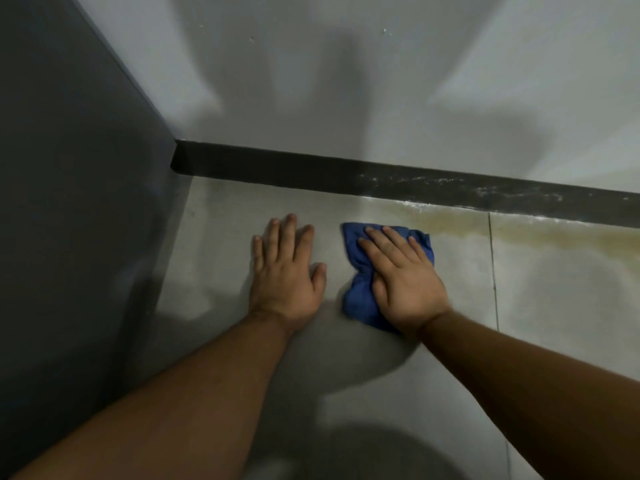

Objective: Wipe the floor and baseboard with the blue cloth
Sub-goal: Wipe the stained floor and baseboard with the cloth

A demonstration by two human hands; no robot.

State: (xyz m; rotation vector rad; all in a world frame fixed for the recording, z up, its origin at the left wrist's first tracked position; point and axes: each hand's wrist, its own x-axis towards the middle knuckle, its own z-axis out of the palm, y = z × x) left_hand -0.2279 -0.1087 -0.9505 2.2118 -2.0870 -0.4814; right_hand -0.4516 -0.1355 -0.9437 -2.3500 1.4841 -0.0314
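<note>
Your right hand [405,282] lies flat and spread on the blue cloth [360,292], palm down, fingers extended; it presses the cloth rather than gripping it. The cloth is bunched under the palm, on the floor [540,306] just short of the baseboard [311,169], with blue showing past the fingertips at 12 o'clock and along the thumb side at 9 o'clock.

Your left hand [285,268] is empty, open flat on the tile at 9 o'clock of the cloth, close beside it but not touching. It looks like a brace for your weight.

Dirt: a yellow-brown stain [519,226] runs along the floor where it meets the baseboard, starting near 1 o'clock of the cloth and trailing off toward 3 o'clock. The baseboard above it carries pale streaks [478,188]. The stretch toward the dark panel [69,202] at 9 o'clock looks cleaner.

Judgement: you are mid floor-wipe, with the stained strip and the baseboard not yet done.

To do it well:
- Keep the palm weight over the cloth's middle so it does not slip out.
- Push toward 1 o'clock into the stain, then drag along the seam toward 3 o'clock in overlapping passes.
- Work the cloth edge right into the floor-baseboard corner, where the grime seems thickest.
- Refold to a clean face before taking the baseboard streaks.
- Keep the left hand planted clear of the wet path.
</note>
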